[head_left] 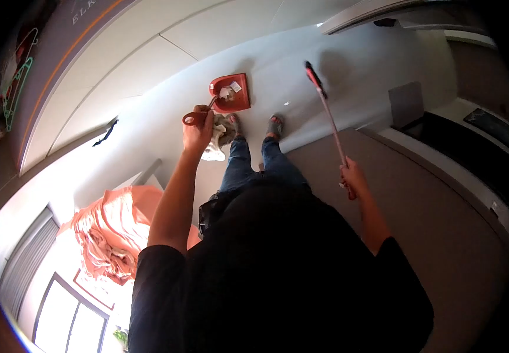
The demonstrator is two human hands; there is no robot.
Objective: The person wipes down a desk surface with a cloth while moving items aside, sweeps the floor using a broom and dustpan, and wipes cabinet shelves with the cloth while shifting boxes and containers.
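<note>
My left hand is closed around the handle of a red dustpan, which hangs out in front of my feet. White paper scraps lie inside the pan. On the other side, my right hand grips the end of a long-handled broom. Its narrow red and black head points away from me, blurred and seen edge-on. A small white scrap is on the pale floor between pan and broom. Beside my left foot lies a crumpled light cloth.
An orange-pink bedcover is bunched at my left, above a bright window. Pale panels run along the front left. Green hangers show at the far left edge. A low dark unit borders the right side.
</note>
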